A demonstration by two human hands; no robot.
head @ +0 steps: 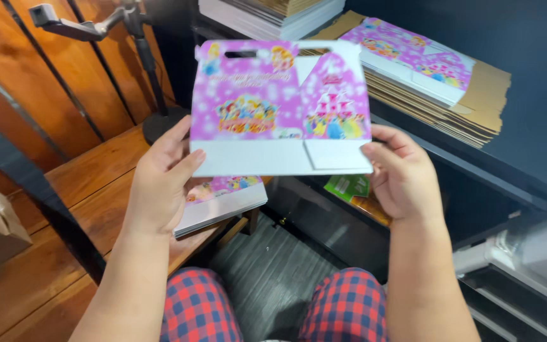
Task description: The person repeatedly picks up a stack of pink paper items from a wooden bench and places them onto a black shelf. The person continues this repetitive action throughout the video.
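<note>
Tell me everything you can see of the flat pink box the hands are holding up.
The flat pink box is an unfolded cardboard carton, printed pink with cartoon figures and a castle, with white bottom flaps and a handle slot along the top. It is held upright facing the camera, the left hand gripping its lower left edge and the right hand its lower right corner.

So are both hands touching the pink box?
Touching. The head view shows the left hand gripping the flat pink box at its left edge and the right hand pinching its right corner.
</note>
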